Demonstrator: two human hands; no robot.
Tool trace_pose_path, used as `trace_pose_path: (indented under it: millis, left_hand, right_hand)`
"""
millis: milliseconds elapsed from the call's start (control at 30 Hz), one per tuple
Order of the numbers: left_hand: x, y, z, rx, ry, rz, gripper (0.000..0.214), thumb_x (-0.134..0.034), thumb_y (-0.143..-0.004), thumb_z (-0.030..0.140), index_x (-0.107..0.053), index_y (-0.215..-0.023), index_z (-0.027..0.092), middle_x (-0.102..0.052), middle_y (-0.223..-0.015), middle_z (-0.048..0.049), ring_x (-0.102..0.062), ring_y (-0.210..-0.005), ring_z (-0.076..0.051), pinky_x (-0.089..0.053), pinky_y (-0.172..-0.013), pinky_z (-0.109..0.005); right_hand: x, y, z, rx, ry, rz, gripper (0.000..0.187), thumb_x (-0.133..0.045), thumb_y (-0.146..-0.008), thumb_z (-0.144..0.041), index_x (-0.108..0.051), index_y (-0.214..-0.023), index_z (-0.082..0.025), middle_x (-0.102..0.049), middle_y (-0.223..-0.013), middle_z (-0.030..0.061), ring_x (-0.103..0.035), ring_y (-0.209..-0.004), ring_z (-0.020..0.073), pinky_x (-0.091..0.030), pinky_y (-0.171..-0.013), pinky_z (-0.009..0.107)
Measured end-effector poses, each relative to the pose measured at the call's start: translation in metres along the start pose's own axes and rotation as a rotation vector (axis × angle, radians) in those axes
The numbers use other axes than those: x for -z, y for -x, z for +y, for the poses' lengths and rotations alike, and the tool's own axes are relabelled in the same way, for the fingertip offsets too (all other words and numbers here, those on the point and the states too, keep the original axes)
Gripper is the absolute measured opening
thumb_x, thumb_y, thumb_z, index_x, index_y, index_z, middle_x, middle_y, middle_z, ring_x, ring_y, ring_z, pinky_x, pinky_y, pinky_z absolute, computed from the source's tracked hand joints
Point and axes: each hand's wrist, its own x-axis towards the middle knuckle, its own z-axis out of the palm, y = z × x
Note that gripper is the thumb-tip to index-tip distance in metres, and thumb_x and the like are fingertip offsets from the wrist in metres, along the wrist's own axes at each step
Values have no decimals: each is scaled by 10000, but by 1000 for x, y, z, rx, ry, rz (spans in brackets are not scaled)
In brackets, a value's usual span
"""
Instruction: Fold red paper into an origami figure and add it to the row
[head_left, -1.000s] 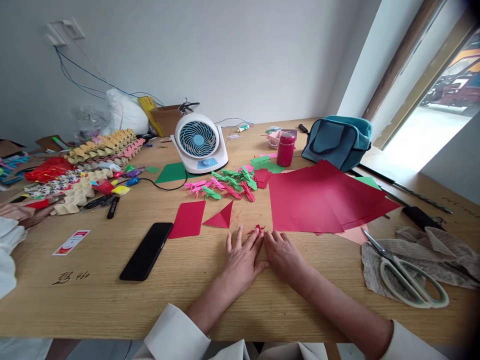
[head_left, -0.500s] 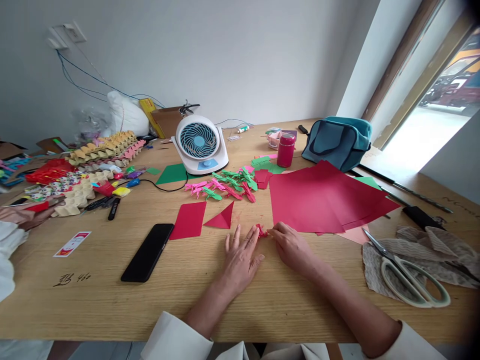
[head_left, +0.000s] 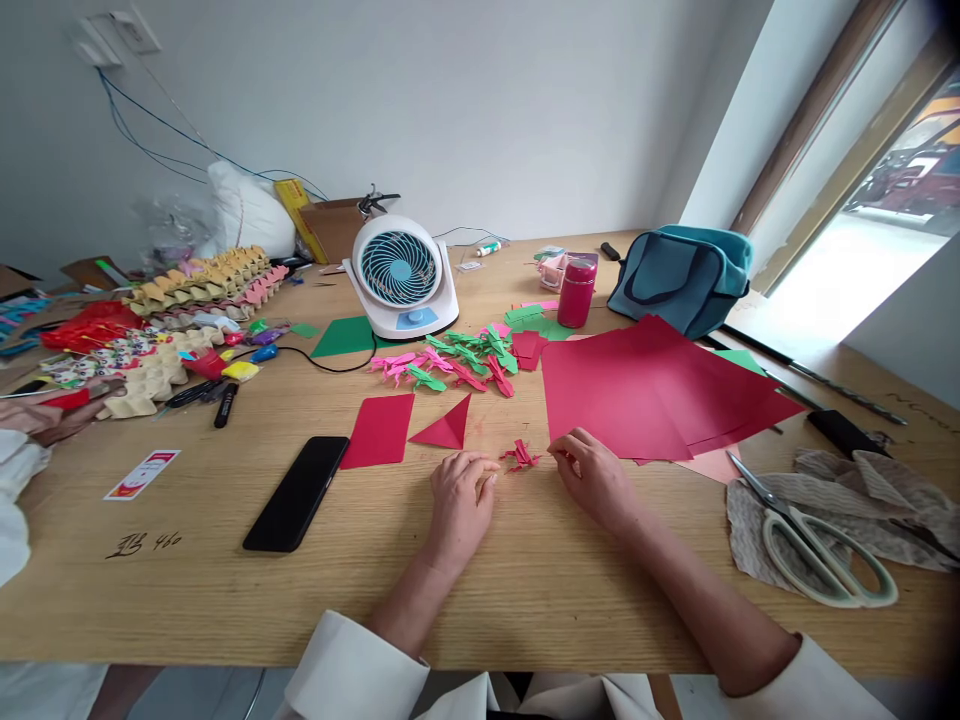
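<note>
A small red folded-paper figure with thin legs (head_left: 521, 456) lies on the wooden table between my hands. Just left of it, my left hand (head_left: 461, 500) rests with loosely bent fingers and a gap between thumb and forefinger; it holds nothing. On the other side, my right hand (head_left: 596, 480) has its fingers drawn together near the figure's right legs, apart from it; anything within the fingertips is hidden. Beyond the left hand are a folded red paper triangle (head_left: 448, 425) and a red paper rectangle (head_left: 380, 430). Large red paper sheets (head_left: 607, 395) spread beyond the right hand.
Several pink, green and red paper figures (head_left: 457, 360) lie in a pile before a white fan (head_left: 401, 275). A black phone (head_left: 296, 495) is at left, scissors (head_left: 817, 555) on a cloth at right. A red flask (head_left: 577, 293) and blue bag (head_left: 679, 280) stand behind.
My left hand has lifted off the red paper figure and drawn back left, its flat fingers now bent. My right hand has shifted slightly right, away from the figure, which is now uncovered.
</note>
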Motion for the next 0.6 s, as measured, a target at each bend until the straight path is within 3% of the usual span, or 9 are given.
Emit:
trace_pose_path:
  millis: [267,467,600]
  left_hand:
    - [-2,-3,1,46,9,-10,181,-596,-831,75,-665,-874,237,-689,-1016,-18,-588,-1015,-213,-429,-933,-384]
    - [-5,-4,-1,89,-7,-27,171,-603,-824,86,-650,-905,229,-693,-988,-26,-589,-1001,-230,-423,-907,-389]
    - [-6,-3,-1,110,-8,-21,166,-606,-824,95,-646,-918,225,-687,-983,-31,-585,-1001,-238,-413,-898,-395]
  right_hand:
    - [-19,-4,-5,-74,-94,-71,139,-531,-925,-233,-668,-943,-220,-572,-845,6,-572,-689,129,-411,-662,250]
    - [-26,-9,-22,-179,170,-90,312,-651,-851,-505,-629,-975,-220,-607,-973,48,-613,-895,211,-408,-766,317]
    - [-32,-12,-31,-232,324,-81,404,-668,-810,-571,-602,-960,-201,-600,-976,69,-610,-909,240,-411,-766,333]
